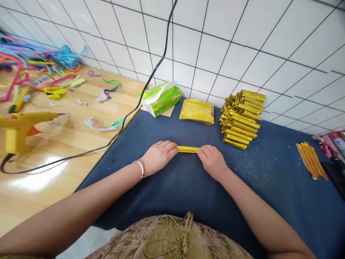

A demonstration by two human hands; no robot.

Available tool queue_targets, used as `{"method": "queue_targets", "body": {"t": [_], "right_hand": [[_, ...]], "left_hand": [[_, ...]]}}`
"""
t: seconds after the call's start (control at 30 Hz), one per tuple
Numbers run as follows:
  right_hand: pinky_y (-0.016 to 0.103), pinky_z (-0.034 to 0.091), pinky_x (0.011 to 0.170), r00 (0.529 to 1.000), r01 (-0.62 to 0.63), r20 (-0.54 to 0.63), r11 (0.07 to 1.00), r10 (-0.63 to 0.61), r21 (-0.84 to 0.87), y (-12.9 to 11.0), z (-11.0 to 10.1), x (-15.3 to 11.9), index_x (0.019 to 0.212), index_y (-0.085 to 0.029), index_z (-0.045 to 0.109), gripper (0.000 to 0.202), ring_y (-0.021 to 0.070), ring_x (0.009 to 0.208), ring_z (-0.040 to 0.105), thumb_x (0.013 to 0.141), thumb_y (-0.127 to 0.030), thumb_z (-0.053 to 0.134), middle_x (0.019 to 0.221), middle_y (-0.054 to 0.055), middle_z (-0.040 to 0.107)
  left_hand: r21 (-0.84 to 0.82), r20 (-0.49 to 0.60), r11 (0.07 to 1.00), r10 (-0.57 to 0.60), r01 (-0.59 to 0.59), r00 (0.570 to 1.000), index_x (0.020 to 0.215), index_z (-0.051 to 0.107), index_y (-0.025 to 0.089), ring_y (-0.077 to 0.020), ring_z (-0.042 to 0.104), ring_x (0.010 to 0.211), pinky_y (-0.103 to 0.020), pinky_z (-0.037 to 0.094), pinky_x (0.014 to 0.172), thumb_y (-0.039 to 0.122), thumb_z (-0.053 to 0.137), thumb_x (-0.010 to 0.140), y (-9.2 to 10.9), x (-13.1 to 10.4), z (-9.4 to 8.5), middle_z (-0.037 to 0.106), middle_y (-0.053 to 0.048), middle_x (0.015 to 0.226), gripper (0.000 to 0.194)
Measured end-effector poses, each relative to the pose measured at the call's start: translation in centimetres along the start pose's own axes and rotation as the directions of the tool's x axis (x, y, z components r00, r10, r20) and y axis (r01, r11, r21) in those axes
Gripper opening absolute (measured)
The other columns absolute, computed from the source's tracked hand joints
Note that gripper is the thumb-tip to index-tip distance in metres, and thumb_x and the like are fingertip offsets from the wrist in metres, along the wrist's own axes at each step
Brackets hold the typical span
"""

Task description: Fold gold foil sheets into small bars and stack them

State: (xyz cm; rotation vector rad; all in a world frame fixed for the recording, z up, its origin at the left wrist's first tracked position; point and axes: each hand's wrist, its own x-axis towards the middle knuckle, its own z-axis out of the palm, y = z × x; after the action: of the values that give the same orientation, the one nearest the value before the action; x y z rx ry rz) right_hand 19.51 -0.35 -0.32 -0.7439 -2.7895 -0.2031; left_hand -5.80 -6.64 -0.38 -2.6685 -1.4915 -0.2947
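Observation:
A narrow folded strip of gold foil paper (188,149) lies crosswise on the dark blue cloth. At its left end, my left hand (161,154), with a silver bangle at the wrist, has its fingers closed over the strip. My right hand (211,160) grips the other end in the same way. Only the strip's middle shows; its ends are under my fingers. Beyond my hands sits a flat stack of gold foil sheets (197,111). A tall pile of folded gold strips (239,120) stands to the right of it.
A green tissue box (161,99) stands near the tiled wall. A black cable (140,97) hangs across to a yellow glue gun (18,129) on the wooden table. Colourful pipe cleaners (37,61) lie at far left. Brownish-gold strips (311,160) lie at right.

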Motion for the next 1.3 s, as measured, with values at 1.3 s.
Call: {"method": "queue_targets", "body": {"t": [1.3], "right_hand": [[0.036,0.037,0.081,0.967,-0.243,0.008,0.91,0.255,0.335,0.2,0.3,1.3,0.099,-0.021,0.061,0.014,0.0214,0.095,0.05,0.087,-0.026,0.053,0.098,0.005,0.062]], "left_hand": [[-0.291,0.024,0.952,-0.095,0.098,0.995,0.087,0.053,0.017,-0.018,0.05,0.084,-0.031,0.037,0.078,0.027,0.043,0.092,-1.8,2.1,-0.1,0.057,-0.005,0.085,0.016]]}}
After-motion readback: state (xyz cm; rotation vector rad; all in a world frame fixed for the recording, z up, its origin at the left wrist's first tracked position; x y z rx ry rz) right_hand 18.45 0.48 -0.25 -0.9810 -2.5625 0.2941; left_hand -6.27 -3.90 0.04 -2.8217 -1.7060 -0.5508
